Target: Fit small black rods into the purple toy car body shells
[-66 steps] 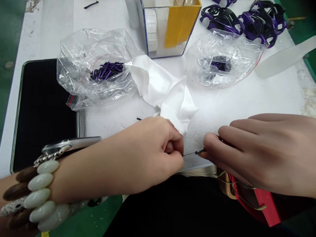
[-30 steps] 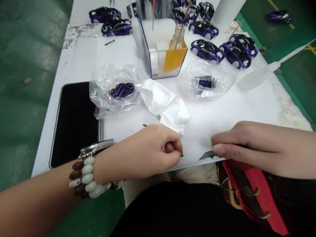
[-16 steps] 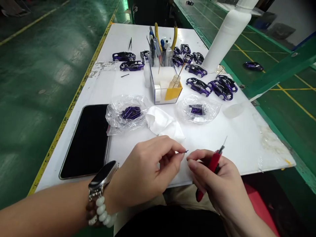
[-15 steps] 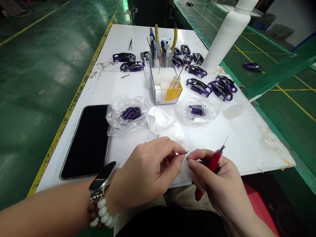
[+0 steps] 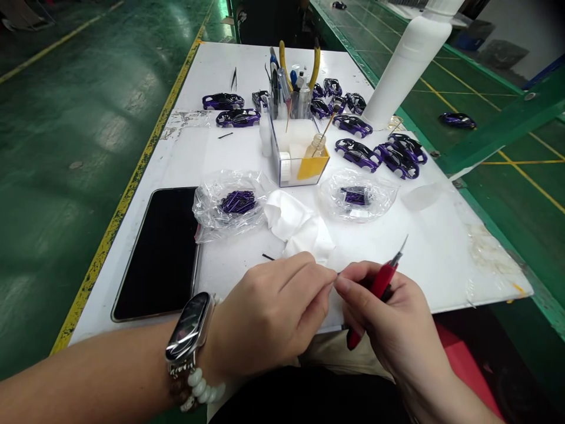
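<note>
My left hand is closed in a pinch above the front of the table, its fingertips meeting those of my right hand. A tiny dark part shows between the fingertips; most of it is hidden. Held in my right hand is a craft knife with a red handle, its thin pointed blade angled up and away. The right thumb and forefinger also press together at the dark part. Just beyond my left knuckles lies a thin black strip, and behind it a crumpled white tissue.
Purple strips fill one open plastic bag; another bag holds more. A black tablet lies left. Behind stand a clear tool box and a white bottle. Several purple-black toy car bodies surround them.
My hands have come together, and the small part's tip has passed to the right fingertips. The left wrist has rolled and shifted right, uncovering more of the black strip.
</note>
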`<control>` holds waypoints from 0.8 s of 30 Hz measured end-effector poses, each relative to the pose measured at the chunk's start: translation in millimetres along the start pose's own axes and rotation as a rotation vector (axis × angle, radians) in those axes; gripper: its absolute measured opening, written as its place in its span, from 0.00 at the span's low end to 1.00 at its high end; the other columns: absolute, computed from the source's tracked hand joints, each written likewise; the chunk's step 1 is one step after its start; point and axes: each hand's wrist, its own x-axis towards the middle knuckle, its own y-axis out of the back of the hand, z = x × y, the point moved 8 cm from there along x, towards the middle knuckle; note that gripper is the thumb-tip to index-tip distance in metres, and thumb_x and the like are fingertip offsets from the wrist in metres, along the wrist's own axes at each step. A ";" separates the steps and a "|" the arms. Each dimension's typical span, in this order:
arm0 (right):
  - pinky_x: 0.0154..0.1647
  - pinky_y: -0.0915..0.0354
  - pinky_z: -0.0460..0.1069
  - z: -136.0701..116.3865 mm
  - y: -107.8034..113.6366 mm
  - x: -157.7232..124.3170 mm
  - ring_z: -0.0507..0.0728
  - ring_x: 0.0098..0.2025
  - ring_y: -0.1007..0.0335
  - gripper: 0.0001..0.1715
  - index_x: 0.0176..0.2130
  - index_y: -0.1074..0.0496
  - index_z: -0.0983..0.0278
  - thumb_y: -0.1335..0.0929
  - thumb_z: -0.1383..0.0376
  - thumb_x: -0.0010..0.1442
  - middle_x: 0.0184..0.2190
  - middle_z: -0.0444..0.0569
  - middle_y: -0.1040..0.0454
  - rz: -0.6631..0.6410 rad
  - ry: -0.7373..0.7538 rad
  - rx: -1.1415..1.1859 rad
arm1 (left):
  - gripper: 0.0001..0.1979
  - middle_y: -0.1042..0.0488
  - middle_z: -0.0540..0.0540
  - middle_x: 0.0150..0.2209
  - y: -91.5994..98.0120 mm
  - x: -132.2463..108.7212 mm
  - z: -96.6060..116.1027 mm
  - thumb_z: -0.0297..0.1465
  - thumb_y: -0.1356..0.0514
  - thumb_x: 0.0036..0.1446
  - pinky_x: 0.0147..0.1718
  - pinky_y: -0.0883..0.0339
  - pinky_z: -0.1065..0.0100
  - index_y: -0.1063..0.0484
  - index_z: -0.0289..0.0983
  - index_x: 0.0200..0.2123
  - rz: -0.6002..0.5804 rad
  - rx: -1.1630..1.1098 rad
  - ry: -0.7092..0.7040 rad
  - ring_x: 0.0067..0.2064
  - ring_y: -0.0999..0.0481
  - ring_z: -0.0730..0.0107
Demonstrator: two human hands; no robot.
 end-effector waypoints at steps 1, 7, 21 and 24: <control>0.13 0.46 0.42 0.3 -0.1 0.3 0.47 0.15 0.48 0.20 0.28 0.27 0.64 0.24 0.51 0.52 0.13 0.38 0.42 -0.003 -0.004 -0.003 | 0.06 0.28 0.47 0.27 -0.5 0.3 -0.3 0.20 0.44 0.62 0.28 0.37 0.70 0.26 0.26 0.38 -0.001 0.007 -0.001 0.29 0.31 0.73; 0.14 0.46 0.41 -1.0 2.5 3.5 0.46 0.16 0.48 0.17 0.30 0.28 0.63 0.24 0.54 0.53 0.14 0.37 0.41 0.030 0.013 -0.038 | 0.08 0.28 0.47 0.28 -3.2 2.5 -3.4 0.19 0.44 0.62 0.28 0.36 0.72 0.25 0.26 0.37 -0.029 -0.088 0.061 0.29 0.30 0.75; 0.15 0.48 0.41 -19.5 51.3 2.2 0.44 0.17 0.49 0.10 0.31 0.28 0.63 0.26 0.60 0.55 0.21 0.40 0.38 0.127 0.137 0.141 | 0.09 0.26 0.52 0.25 -38.6 -13.3 -42.8 0.33 0.35 0.60 0.17 0.30 0.81 0.28 0.33 0.38 -0.101 -1.405 0.942 0.20 0.27 0.80; 0.16 0.48 0.41 -17.5 61.1 3.4 0.45 0.17 0.49 0.09 0.31 0.29 0.63 0.27 0.61 0.56 0.20 0.41 0.38 0.152 0.126 0.145 | 0.11 0.26 0.52 0.25 -37.9 -13.0 -42.6 0.35 0.33 0.59 0.17 0.30 0.82 0.27 0.32 0.38 -0.093 -1.417 0.940 0.21 0.26 0.80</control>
